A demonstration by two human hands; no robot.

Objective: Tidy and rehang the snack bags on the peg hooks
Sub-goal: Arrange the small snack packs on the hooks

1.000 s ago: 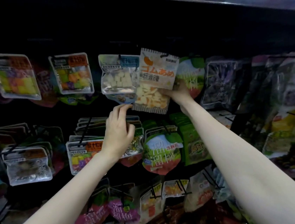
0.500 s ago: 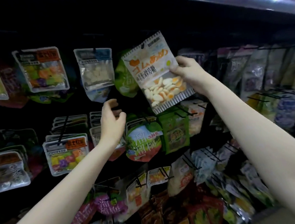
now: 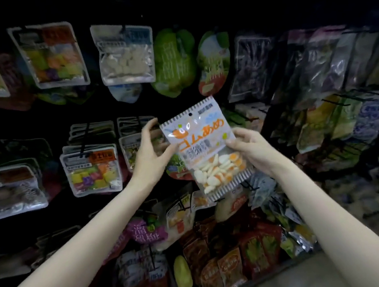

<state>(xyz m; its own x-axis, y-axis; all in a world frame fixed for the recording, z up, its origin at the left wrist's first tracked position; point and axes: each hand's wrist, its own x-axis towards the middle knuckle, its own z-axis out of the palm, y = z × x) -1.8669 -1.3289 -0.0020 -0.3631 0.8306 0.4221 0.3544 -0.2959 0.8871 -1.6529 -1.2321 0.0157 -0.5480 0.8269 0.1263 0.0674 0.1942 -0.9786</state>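
Presently we hold one loose snack bag (image 3: 204,150) off the display, in front of the middle row of the peg rack (image 3: 191,6), with its punched hang hole at the top edge and its white and orange sweets settled toward the bottom.

Going left to right, what could go wrong starts with the rack itself: the jelly-cube bags (image 3: 92,169) on the left hang crowded on their hooks, and bags further along overlap one another. In our judgement, pushing our bag onto a hook could knock a neighbour askew or off. The lighting is dim and the black hooks are hard to pick out against the dark backing, so we could miss the small hole or tear it by forcing it. The bag is also tilted, which would make the hole meet a hook at an angle.

Our left hand (image 3: 152,158) has fingers curled at the bag's upper left edge, thumb under the printed face, pinching it lightly. Our right hand (image 3: 249,149) grips the right edge, thumb on the front and fingers behind, firmly closed on the plastic.
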